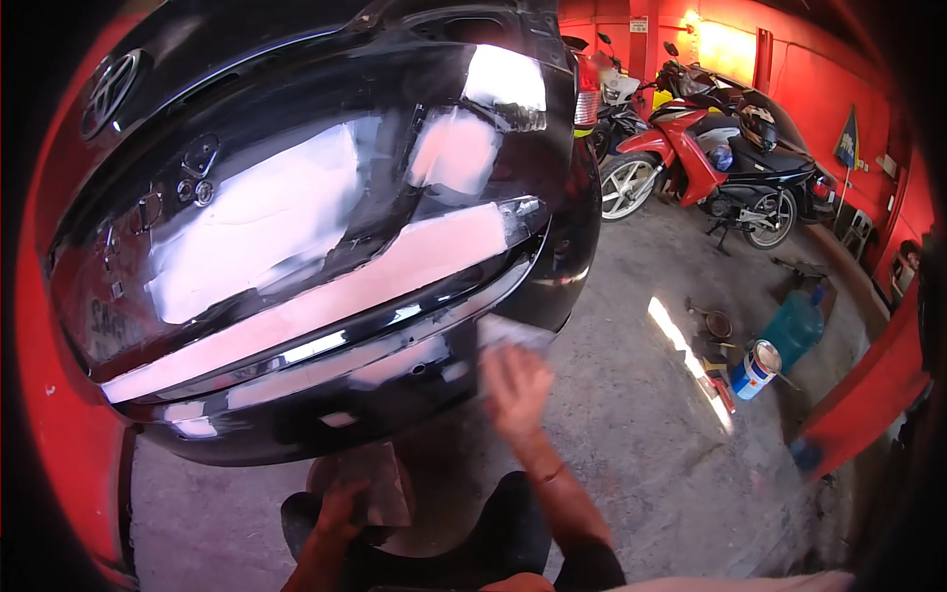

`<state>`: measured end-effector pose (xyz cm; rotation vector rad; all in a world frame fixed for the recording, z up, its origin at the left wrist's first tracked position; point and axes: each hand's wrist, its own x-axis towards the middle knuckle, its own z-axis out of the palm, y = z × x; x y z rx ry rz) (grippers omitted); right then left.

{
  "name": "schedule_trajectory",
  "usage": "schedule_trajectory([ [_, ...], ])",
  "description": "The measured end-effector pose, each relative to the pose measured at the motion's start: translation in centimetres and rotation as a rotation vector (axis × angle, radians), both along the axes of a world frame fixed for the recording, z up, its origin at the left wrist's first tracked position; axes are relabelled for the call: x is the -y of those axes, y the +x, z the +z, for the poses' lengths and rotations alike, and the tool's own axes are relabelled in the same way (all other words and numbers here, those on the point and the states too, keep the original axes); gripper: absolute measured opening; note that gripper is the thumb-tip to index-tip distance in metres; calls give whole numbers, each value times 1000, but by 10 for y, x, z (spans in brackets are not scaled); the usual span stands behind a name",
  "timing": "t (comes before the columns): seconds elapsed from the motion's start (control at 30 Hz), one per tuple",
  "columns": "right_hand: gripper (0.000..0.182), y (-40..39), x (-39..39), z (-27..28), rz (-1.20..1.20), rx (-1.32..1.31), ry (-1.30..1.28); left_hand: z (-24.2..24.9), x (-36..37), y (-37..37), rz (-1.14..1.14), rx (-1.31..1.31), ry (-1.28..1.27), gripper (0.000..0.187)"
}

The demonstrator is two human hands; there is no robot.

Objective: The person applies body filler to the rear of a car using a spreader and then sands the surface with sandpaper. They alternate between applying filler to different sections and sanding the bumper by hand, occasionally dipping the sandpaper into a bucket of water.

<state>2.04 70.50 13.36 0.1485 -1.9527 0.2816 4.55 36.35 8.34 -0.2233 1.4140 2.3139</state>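
My right hand (518,390) holds a pale, flat sheet (511,335), its fingers stretched over it, at the right lower edge of the black car bumper (464,370). The hand is a little blurred. Low in the view, under the bumper and above my lap, my left hand (342,508) grips a flat, brownish piece (390,493) like a board or sheet. White and pinkish filler patches cover the trunk lid (256,217) and run in a long band (326,301) above the bumper. Smaller patches lie on the bumper itself.
A red motorcycle (681,163) stands on the concrete floor (641,424) at the upper right. Nearer are an open paint can (756,371), a large teal bottle (794,331) and a small brown pan (718,324). Red walls (809,69) surround the space.
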Motion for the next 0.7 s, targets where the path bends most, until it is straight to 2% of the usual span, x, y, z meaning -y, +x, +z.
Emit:
schedule_trajectory([
  [0.03, 59, 0, 20, -10, 34, 41, 7, -8, 2, -1, 0, 1, 0, 55],
  [0.1, 58, -13, 43, -21, 70, 82, 7, -26, 10, -6, -91, -18, 37, 42],
  [0.2, 58, -40, 45, -26, 85, 25, -98, -18, 11, -5, -138, 18, 50, 40],
  [0.27, 60, -49, 30, -22, 5, -15, -174, -15, 15, -3, -119, -30, 30, 39],
  [0.33, 75, -65, -2, -20, -64, -46, -246, -21, 23, 4, -96, -72, 18, 39],
  [0.4, 77, -77, -45, -8, -128, -81, -226, -35, 38, 5, -97, -235, -306, 41],
  [0.43, 77, -80, -66, 2, -176, -83, -218, -31, 43, 6, -98, -236, -299, 41],
  [0.5, 74, -68, -93, 25, -233, -124, -205, -22, 47, 16, -278, -999, -684, 45],
  [0.53, 70, -60, -99, 37, -271, -157, -201, -21, 41, 15, -267, -997, -670, 45],
  [0.6, 61, -24, -88, 46, -155, -14, -489, -14, 24, 9, -73, 196, 200, 58],
  [0.63, 59, 12, -65, 65, -19, 145, -814, -11, 18, 6, -65, 200, 223, 58],
  [0.67, 57, 42, -37, 71, 120, 314, -1135, -8, 12, 5, -133, -96, 25, 61],
  [0.7, 60, 48, -26, 30, 587, 198, -1314, -5, 9, 8, -192, -381, -180, 64],
])
